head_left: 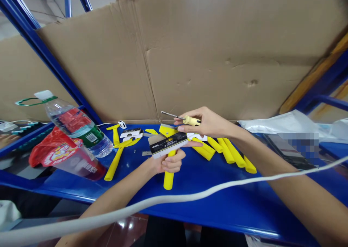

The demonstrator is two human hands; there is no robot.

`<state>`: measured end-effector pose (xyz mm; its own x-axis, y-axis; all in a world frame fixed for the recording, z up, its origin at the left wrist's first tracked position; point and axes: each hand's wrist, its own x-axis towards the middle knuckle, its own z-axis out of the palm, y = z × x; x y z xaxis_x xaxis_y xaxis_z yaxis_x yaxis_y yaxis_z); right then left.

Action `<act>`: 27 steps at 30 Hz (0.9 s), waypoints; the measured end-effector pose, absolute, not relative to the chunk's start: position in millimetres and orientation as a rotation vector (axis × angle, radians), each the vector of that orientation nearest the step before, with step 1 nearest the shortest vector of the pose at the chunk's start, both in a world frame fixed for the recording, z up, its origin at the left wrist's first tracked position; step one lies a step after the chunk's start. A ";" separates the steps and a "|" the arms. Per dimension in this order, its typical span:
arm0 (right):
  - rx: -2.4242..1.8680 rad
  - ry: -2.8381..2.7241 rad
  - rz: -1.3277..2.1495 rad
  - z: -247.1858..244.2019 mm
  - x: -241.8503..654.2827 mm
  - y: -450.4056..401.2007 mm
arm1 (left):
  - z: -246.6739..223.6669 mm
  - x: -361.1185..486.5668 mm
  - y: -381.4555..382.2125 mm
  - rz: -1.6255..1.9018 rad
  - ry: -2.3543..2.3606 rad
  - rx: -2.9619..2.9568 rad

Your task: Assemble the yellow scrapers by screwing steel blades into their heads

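Note:
My left hand [172, 162] is closed round the yellow handle of a scraper [168, 181], its index finger stretched out to the right. Across the scraper's head lies a black-and-white printed blade sleeve [169, 144]. Above it, my right hand [202, 122] grips a screwdriver [191, 121] by its pale yellow and black handle, the metal shaft pointing left. The right thumb is close to the sleeve's corner; whether they touch I cannot tell. Behind the hands is another yellow scraper head [167, 130], partly hidden.
Yellow handles [228, 151] lie to the right, more yellow scrapers [115, 160] to the left on the blue table [201, 192]. A water bottle [78, 122] and a drink cup [78, 158] stand tilted at left. A white cable [190, 197] crosses in front; cardboard [203, 58] walls the back.

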<state>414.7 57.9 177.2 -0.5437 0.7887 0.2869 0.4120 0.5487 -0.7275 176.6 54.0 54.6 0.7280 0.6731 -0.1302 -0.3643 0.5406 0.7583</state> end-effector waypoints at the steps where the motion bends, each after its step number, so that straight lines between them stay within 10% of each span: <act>1: -0.958 -2.192 0.816 178.1 414.8 56.8 | 53.4 176.7 54.2 0.567 0.439 0.788; 27: -0.856 -2.184 0.711 169.2 410.9 63.1 | 63.0 192.8 45.3 0.535 0.227 0.868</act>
